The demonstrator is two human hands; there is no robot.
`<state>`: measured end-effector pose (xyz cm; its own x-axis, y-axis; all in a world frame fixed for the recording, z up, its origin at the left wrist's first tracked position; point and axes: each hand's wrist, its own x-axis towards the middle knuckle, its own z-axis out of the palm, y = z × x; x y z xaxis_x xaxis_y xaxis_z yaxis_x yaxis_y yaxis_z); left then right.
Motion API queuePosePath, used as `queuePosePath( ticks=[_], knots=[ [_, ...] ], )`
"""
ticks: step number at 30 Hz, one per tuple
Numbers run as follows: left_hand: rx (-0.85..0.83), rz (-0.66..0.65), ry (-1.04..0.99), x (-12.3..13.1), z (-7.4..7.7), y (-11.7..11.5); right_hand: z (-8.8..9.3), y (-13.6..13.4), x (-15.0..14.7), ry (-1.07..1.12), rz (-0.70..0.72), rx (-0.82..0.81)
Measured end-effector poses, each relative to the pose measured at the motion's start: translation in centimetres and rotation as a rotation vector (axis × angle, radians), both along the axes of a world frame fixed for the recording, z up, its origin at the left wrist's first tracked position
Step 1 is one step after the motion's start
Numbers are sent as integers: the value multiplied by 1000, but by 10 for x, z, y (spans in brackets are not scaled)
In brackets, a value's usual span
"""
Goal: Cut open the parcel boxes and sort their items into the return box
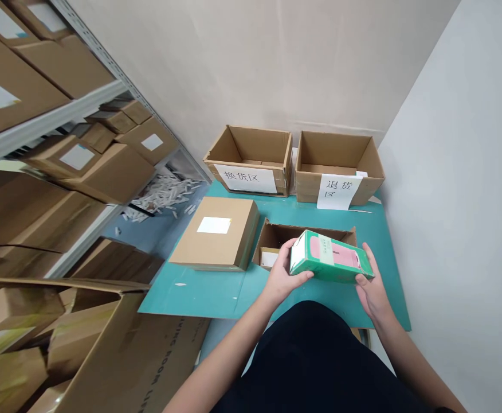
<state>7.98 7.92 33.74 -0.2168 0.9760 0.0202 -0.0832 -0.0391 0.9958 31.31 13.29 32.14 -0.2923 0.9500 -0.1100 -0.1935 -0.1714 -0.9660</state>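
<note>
Left hand (283, 272) and right hand (372, 289) grasping green-and-pink box (330, 258) by its ends; held above teal counter (199, 292) near front edge; box likely light, stiff; end grip suits.

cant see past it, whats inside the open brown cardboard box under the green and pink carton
A small cardboard carton with a white label sits in the open box. The rest is hidden by the green and pink carton.
</note>
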Motion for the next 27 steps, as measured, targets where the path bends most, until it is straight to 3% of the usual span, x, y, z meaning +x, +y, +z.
queuePosePath(
  ticks=[4,9,15,27],
  knots=[
    [-43,-1,49,-6,-13,-12,10,1,11,-150,-58,126],
    [-140,-64,57,-12,-32,-31,32,-7,10,-248,-19,317],
    [-179,-137,-195,-8,-56,-41,51,-17,-4,-176,124,423],
    [-179,-168,-382,2,-70,-48,37,-22,-6,-43,177,316]
  ],
)
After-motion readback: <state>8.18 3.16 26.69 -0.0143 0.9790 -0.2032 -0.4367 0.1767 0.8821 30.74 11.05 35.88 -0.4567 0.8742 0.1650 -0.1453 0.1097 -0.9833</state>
